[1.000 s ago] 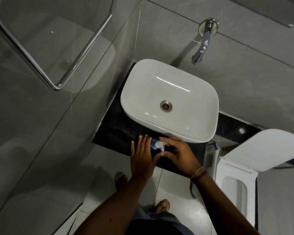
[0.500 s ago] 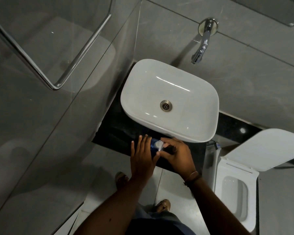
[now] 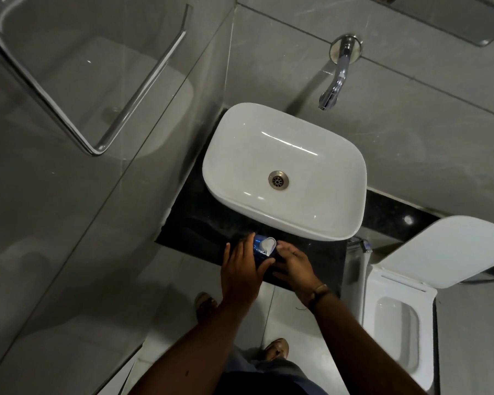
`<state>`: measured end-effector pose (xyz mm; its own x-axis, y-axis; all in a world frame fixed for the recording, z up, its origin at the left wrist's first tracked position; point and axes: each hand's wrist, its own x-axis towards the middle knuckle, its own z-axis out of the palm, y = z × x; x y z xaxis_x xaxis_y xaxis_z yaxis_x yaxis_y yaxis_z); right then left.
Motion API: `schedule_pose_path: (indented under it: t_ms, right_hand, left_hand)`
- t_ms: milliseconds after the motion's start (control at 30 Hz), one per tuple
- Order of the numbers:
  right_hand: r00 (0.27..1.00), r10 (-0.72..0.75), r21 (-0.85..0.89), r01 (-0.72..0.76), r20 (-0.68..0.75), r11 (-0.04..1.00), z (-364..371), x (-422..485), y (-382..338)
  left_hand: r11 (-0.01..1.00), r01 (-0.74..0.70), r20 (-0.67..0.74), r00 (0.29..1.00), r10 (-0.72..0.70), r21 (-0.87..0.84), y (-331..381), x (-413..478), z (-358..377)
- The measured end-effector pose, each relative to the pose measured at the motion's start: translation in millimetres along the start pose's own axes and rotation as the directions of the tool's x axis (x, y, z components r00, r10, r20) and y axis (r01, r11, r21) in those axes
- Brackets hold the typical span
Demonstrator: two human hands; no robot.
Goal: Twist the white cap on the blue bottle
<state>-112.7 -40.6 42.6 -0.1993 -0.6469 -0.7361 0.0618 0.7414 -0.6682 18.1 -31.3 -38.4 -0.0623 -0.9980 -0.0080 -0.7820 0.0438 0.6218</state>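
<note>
Left hand (image 3: 244, 266) wraps the dark blue bottle with the white flip cap (image 3: 264, 248) on the black stone counter (image 3: 194, 223), just in front of the white ceramic basin (image 3: 285, 169). Right hand (image 3: 293, 265) has let go of the cap, fingers now relaxed beside it; cap looks flipped up, so the bottle seems opened.

Blue bottle (image 3: 259, 250), white cap, upright on black counter (image 3: 200, 223) before basin.
</note>
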Motion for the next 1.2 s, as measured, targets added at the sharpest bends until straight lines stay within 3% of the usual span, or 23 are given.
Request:
schedule_pose_path:
  t_ms: [167,400,567,700,867,1200]
  right_hand:
    - [0.998,0.066,0.178,-0.065,-0.004,0.982,14,1,6]
    - [0.998,0.05,0.194,-0.041,-0.042,0.98,22,0,4]
    - [0.999,0.036,0.241,-0.031,-0.019,0.97,50,10,-7]
    - [0.999,0.034,0.237,-0.042,0.041,0.97,91,18,-27]
    - [0.995,0.035,0.193,-0.053,0.094,0.98,137,32,-37]
    - [0.993,-0.004,0.199,-0.019,0.118,0.98,178,51,-30]
  left_hand:
    - [1.0,0.02,0.004,1.0,-0.02,-0.022,3,0,-4]
    - [0.999,0.017,0.016,1.0,-0.016,-0.04,7,1,-16]
    - [1.0,-0.005,-0.05,0.999,0.003,-0.029,-12,13,-37]
    - [0.995,0.079,-0.081,0.993,-0.083,-0.06,-35,29,-61]
    - [0.958,0.255,0.006,0.966,-0.257,-0.131,-67,43,-89]
    - [0.925,0.303,0.006,0.951,-0.31,-0.227,-94,52,-106]
